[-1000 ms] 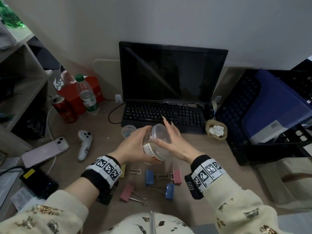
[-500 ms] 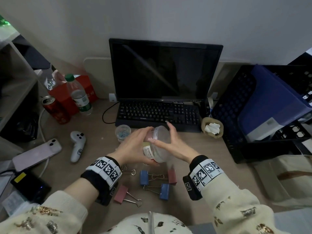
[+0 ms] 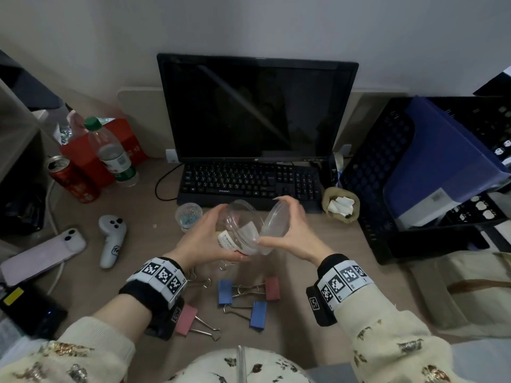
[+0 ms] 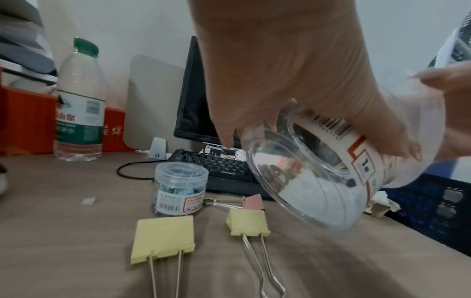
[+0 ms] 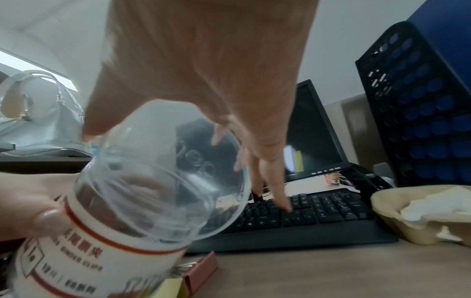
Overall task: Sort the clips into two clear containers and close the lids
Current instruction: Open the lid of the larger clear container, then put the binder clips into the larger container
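My left hand (image 3: 206, 233) grips a large clear jar (image 3: 237, 230) with a white and red label, tilted above the desk, its mouth open toward the right. My right hand (image 3: 287, 225) holds the jar's clear round lid (image 3: 273, 225) by its rim, just right of the mouth. The jar (image 4: 318, 181) looks empty. A small clear jar (image 3: 188, 215) of tiny clips stands closed behind my left hand. Large binder clips lie below the hands: pink (image 3: 186, 319), two blue (image 3: 225, 291) (image 3: 258, 313), red (image 3: 272, 287), and two yellow (image 4: 163, 240) (image 4: 248, 221).
A keyboard (image 3: 249, 183) and monitor (image 3: 257, 109) stand behind the hands. A white controller (image 3: 112, 239), phone (image 3: 41, 255), can (image 3: 73, 179) and water bottle (image 3: 112, 153) sit left. A paper cup (image 3: 341, 205) and black crate (image 3: 387, 172) stand right.
The lid, which sat on the jar under my right hand, has come off and moved right of the jar's mouth. My left hand still holds the jar.
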The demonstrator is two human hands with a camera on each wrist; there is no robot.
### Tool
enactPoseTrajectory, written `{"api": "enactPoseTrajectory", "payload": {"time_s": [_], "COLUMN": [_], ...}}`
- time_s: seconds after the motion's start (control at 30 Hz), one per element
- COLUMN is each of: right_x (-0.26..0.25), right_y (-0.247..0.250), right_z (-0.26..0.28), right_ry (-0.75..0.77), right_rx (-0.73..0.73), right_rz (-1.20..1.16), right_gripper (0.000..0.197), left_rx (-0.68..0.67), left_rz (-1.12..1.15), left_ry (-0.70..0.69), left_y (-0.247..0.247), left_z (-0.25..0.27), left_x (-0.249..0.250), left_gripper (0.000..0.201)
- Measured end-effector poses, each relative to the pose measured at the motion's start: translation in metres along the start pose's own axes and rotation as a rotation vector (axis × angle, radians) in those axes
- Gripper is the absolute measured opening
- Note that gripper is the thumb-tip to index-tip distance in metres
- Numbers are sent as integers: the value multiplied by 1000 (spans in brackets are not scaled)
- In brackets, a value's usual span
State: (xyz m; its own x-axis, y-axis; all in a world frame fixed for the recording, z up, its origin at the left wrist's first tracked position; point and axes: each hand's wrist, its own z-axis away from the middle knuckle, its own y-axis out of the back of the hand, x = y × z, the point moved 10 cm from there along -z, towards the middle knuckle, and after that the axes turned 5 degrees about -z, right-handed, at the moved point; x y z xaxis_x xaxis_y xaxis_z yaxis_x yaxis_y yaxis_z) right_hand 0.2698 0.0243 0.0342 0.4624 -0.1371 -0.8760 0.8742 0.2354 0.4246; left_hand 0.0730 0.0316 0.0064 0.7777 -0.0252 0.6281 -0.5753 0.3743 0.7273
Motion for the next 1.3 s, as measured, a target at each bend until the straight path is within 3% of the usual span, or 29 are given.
{"api": "enactPoseTrajectory", "payload": {"time_s": [0.1,0.27,0.57,0.7,0.87,1.03,1.13,1.23,1.3], "right_x": [35,98,138,142,146,131,110,74,53], "right_y": [20,16,13,22,16,16,14,3,-13], "right_z": [-2,1,13,20,25,21,15,8,7], "right_ry": [-105,-307,-379,-351,-343,-338,-291,-175,-153], "right_rx": [133,65,119,182,131,105,129,133,54], "right_rz": [-24,109,89,317,581,688,598,312,103], "right_gripper": [111,118,111,82,51,39,48,51,53], "left_rx": [67,105,96,76,63,60,58,59,62], "left_rz": [115,232,280,284,266,279,300,317,314], "left_ry": [77,106,107,104,101,91,65,45,22], "left_y": [2,-1,-14,-19,-22,-20,-17,-16,-14], "left_z": [-1,5,12,15,18,18,19,18,18], "left_x": [-20,-32,-36,-35,-35,-32,-30,-27,-23], "left_gripper": [142,130,130,129,134,132,130,125,126]}}
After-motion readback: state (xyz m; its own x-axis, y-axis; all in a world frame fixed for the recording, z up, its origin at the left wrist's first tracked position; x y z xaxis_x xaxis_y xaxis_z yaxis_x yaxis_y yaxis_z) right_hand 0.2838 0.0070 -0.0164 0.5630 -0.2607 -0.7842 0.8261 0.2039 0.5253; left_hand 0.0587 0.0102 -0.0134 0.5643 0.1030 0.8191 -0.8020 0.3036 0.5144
